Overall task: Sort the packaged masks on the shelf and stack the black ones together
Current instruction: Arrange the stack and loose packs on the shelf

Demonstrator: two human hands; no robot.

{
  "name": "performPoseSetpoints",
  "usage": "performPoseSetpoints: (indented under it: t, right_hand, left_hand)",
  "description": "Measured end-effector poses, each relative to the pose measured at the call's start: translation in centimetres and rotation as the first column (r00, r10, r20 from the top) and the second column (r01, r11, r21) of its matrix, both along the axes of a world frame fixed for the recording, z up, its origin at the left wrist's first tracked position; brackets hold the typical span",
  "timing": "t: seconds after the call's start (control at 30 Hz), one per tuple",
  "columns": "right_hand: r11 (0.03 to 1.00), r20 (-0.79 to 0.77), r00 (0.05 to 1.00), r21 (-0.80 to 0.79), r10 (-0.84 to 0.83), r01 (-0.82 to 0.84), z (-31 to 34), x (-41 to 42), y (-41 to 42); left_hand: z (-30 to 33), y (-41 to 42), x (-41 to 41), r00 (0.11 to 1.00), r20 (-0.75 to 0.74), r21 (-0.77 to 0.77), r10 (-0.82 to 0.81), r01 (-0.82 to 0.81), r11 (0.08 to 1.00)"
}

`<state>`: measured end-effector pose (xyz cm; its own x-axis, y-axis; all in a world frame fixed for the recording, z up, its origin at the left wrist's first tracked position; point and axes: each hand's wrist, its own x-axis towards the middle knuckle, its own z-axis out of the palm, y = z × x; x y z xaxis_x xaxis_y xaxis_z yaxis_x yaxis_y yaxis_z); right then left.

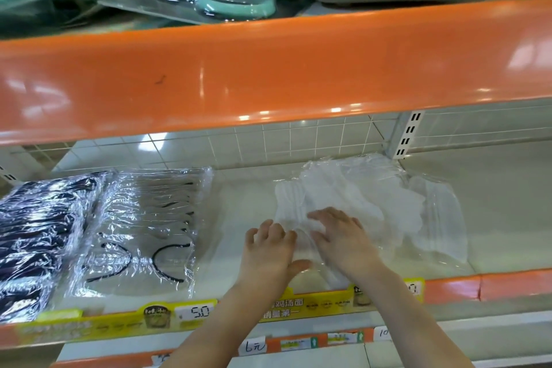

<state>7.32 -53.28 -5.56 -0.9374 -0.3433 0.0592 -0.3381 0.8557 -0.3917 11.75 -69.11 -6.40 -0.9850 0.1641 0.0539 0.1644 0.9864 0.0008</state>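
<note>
Packaged masks lie in three lots along the lower shelf (239,197): a black stack (38,236) at the far left, a row of clear-wrapped white masks with black ear loops (146,227) just beside it, and a loose heap of white masks (358,206) well off to the right. Both hands are on that white heap. The left hand (268,248) has its fingers bent over the near edge of the wrapping, though I cannot tell whether it truly grips. The right hand (343,236) lies flat on top with fingers spread, pressing.

From where I stand, the step looks like gathering the white packets into a tidy pile. It would go best by squaring the edges with both palms before any lifting, since the slick film will likely let packets slide apart. Keeping them flat on the shelf and away from the black stack would save sorting them twice.
</note>
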Motion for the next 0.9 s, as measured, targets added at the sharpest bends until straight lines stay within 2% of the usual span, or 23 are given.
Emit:
performPoseSetpoints:
  t: [0.03, 0.13, 0.23, 0.33, 0.4, 0.47, 0.57, 0.7, 0.8, 0.9]
  right_hand:
    - [0.998, 0.025, 0.998, 0.032, 0.050, -0.050, -0.1, 0.3, -0.3]
    - [0.982, 0.124, 0.986, 0.143, 0.107, -0.125, -0.3, 0.9, -0.4]
    - [0.969, 0.177, 0.975, 0.183, 0.133, -0.166, -0.2, 1.0, -0.7]
    - [0.973, 0.155, 0.978, 0.166, 0.137, -0.162, 0.0, 1.2, -1.4]
    - [0.977, 0.120, 0.983, 0.142, 0.141, -0.157, -0.1, 1.3, -1.9]
    - [0.983, 0.058, 0.990, 0.128, 0.127, -0.133, -0.4, 1.3, -2.7]
    - [0.990, -0.006, 0.995, 0.098, 0.104, -0.103, -0.7, 1.2, -3.9]
    - [0.980, -0.003, 0.986, 0.110, 0.166, -0.165, -0.7, 0.3, -5.6]
    - [0.984, 0.023, 0.985, 0.058, 0.169, -0.170, -0.4, -0.9, -6.3]
    - [0.992, -0.020, 0.992, 0.034, 0.125, -0.124, -0.7, -2.5, -6.4]
  left_hand:
    - [0.3, -0.3, -0.1, 0.999, 0.044, -0.044, 0.026, -0.024, 0.999]
    - [-0.1, -2.0, -0.2, 0.992, 0.034, -0.098, 0.125, -0.122, 0.988]
    - [-0.2, -2.9, 0.0, 0.988, 0.042, -0.071, 0.149, -0.145, 0.987]
    - [-0.1, -2.9, 0.1, 0.989, -0.020, 0.158, 0.149, -0.144, 0.977]
    - [-0.1, -3.1, -0.2, 0.983, 0.006, 0.280, 0.185, -0.179, 0.943]
    - [-0.3, -3.4, -0.3, 0.988, -0.091, 0.282, 0.128, -0.097, 0.954]
    - [-1.0, -3.4, -0.2, 0.984, -0.171, 0.177, 0.043, -0.012, 0.984]
    - [-1.8, -3.2, -0.2, 0.993, -0.087, 0.123, 0.076, -0.066, 0.990]
    - [-1.1, -3.3, -1.3, 0.984, 0.097, 0.072, 0.148, -0.156, 0.985]
    - [-0.6, -5.7, -3.7, 0.968, 0.191, 0.019, 0.161, -0.167, 0.986]
